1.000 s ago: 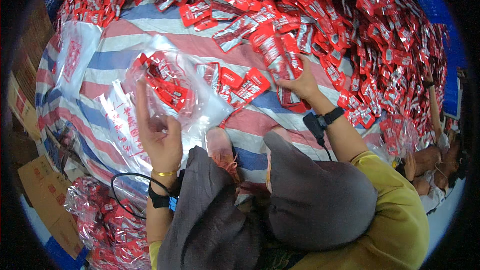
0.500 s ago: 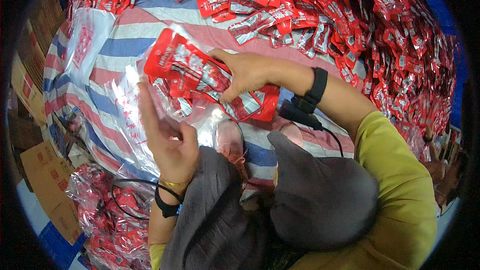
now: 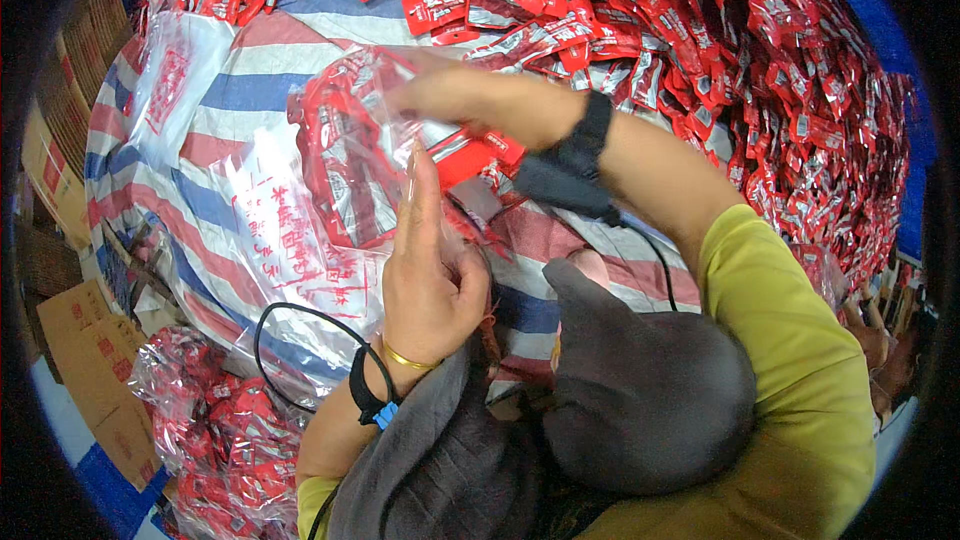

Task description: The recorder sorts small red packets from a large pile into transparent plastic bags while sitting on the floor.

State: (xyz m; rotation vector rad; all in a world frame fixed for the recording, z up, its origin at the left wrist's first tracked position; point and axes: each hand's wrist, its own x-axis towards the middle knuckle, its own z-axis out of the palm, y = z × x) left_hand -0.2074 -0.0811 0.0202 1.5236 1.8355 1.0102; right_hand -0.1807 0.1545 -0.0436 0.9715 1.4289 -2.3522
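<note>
A clear plastic bag (image 3: pixel 385 105) with several red and silver packets (image 3: pixel 345 175) inside lies before me on striped sheeting. My left hand (image 3: pixel 435 295) is at the bag's near right side, index finger stretched out along the film and thumb apart. Its other fingers are mostly hidden. My right hand (image 3: pixel 455 100) reaches over the bag's upper right part, smeared by motion, so its grip is unclear. Just below that hand shows another red packet (image 3: pixel 465 162). Flat clear bags with red print (image 3: pixel 290 210) lie beside the filled one.
A large heap of red packets (image 3: pixel 760 90) curves round the far and right sides. Striped sheeting (image 3: pixel 250 90) covers the ground. Bagged red packets (image 3: pixel 235 440) sit at lower left, next to cardboard boxes (image 3: pixel 95 365). A black cable (image 3: pixel 270 315) runs from my left wrist.
My left hand has moved right, toward the right hand. The packets that my right hand held now lie within the clear film, and that hand has shifted up and left.
</note>
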